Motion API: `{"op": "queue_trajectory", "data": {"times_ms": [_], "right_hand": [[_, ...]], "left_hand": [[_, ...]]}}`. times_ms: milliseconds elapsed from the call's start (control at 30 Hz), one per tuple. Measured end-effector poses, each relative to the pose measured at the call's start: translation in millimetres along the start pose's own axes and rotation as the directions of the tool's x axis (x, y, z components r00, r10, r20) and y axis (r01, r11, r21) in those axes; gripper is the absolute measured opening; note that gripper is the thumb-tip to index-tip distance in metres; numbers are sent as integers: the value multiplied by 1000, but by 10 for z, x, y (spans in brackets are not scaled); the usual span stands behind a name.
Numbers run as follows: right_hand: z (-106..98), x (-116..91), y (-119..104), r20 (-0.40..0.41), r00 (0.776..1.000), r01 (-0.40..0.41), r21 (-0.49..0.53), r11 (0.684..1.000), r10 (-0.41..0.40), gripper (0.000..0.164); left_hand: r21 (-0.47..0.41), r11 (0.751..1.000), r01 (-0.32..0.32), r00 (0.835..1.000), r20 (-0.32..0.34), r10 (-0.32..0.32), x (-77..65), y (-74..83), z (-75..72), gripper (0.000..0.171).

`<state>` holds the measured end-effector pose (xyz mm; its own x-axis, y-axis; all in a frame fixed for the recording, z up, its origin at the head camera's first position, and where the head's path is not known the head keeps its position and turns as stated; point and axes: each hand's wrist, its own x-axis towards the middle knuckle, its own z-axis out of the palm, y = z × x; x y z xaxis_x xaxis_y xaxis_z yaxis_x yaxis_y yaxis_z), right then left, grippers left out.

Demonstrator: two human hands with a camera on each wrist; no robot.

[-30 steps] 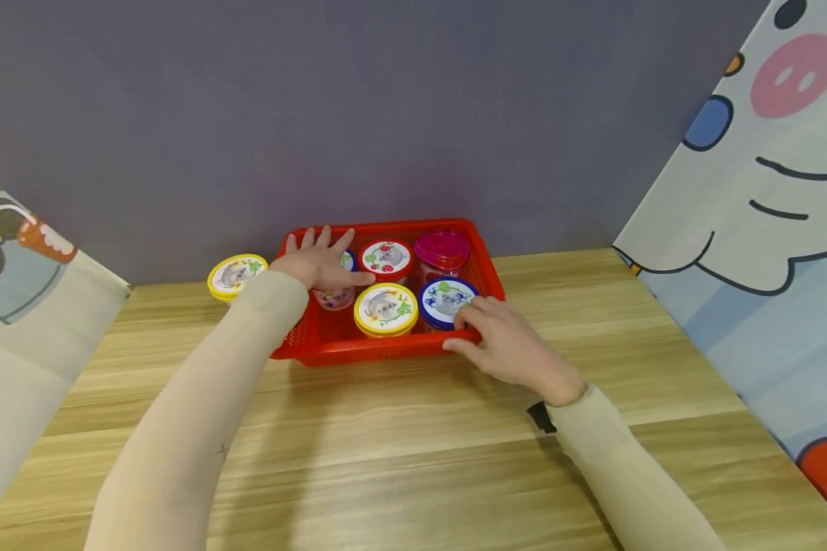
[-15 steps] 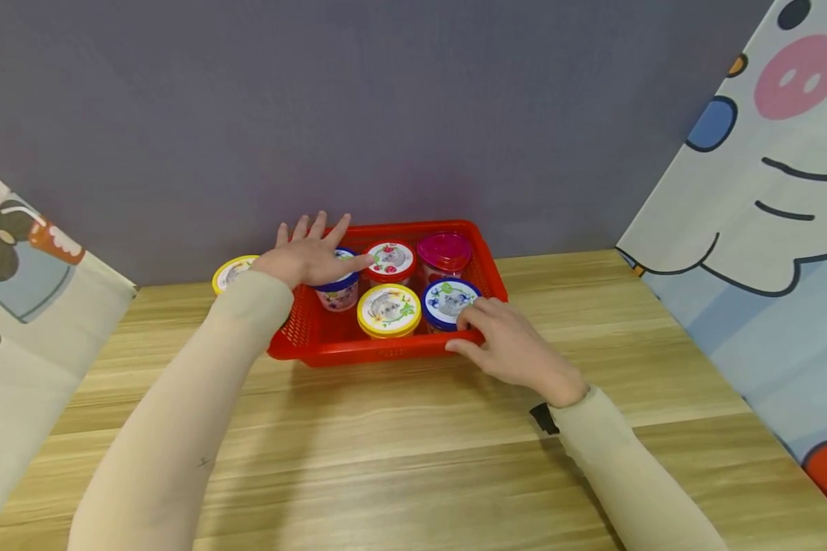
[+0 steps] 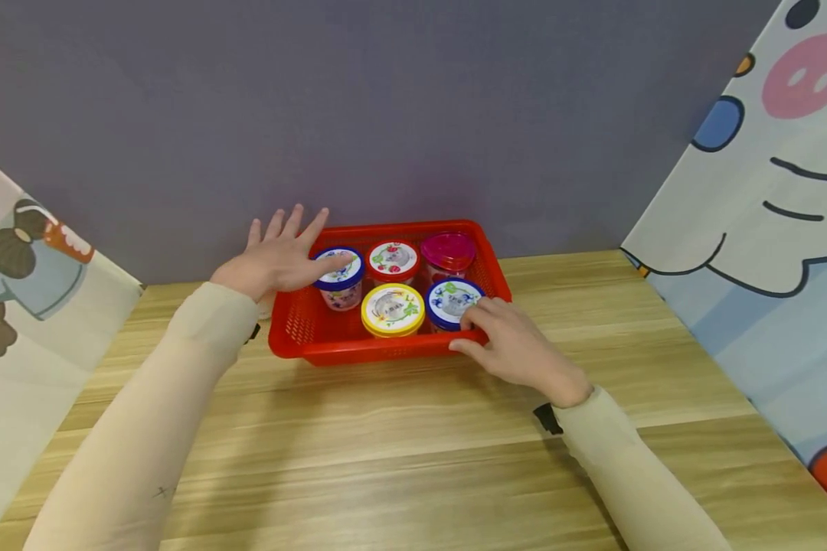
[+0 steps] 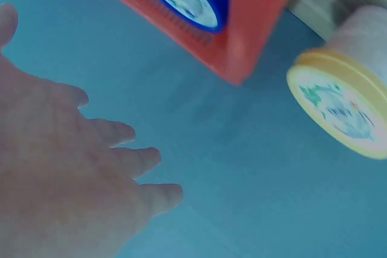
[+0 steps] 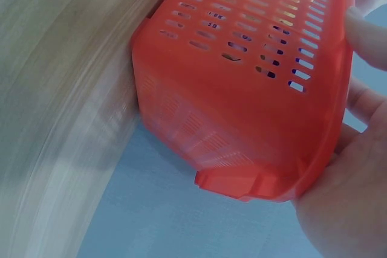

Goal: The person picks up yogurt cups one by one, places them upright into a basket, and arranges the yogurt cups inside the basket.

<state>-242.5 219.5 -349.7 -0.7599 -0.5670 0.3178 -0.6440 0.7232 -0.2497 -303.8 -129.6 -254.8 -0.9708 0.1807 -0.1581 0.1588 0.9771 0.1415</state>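
The red plastic basket [image 3: 358, 353] stands on the table against the grey wall, holding several lidded tubs. My right hand [image 3: 513, 344] grips its front rim near the right corner, thumb outside and fingers over the inside. With fingers spread, my left hand [image 3: 272, 264] hovers over the basket's left end, its thumb overlapping the left blue-lidded tub [image 3: 341, 295] in the head view. Also inside are a red-lidded tub [image 3: 386, 264], a yellow-lidded tub [image 3: 389, 310], a second blue-lidded tub [image 3: 448, 300] and a pink-lidded tub [image 3: 448, 249].
Another yellow-lidded tub [image 4: 338, 107] stands outside the basket, beyond its left end; in the head view my left hand and sleeve hide most of it. The wood-grain table [image 3: 386, 444] extends toward me. Cartoon-printed panels [image 3: 792, 207] flank both sides.
My left hand has moved left, from over the basket toward its left end, uncovering the left blue-lidded tub and covering the yellow-lidded tub outside. The right hand keeps its grip on the rim.
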Motion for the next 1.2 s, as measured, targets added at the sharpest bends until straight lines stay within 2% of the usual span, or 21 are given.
{"op": "queue_trajectory", "data": {"times_ms": [300, 700, 967, 1200], "right_hand": [[3, -10, 20, 4, 1000, -15, -5, 1000, 15, 29], [3, -4, 17, 4, 1000, -9, -13, 1000, 9, 29], [10, 0, 6, 8, 1000, -17, -12, 1000, 17, 29], [10, 10, -8, 9, 1000, -14, -8, 1000, 14, 29]], "left_hand": [[-19, 1000, 21, 1000, -7, -21, -68, -263, -22, 103], [-11, 999, 53, 998, -23, -53, -20, -666, 88, 99], [-25, 998, 60, 995, -77, -62, 56, -904, 171, 95], [-41, 998, 45, 991, -122, -49, 73, -1145, 270, 83]]}}
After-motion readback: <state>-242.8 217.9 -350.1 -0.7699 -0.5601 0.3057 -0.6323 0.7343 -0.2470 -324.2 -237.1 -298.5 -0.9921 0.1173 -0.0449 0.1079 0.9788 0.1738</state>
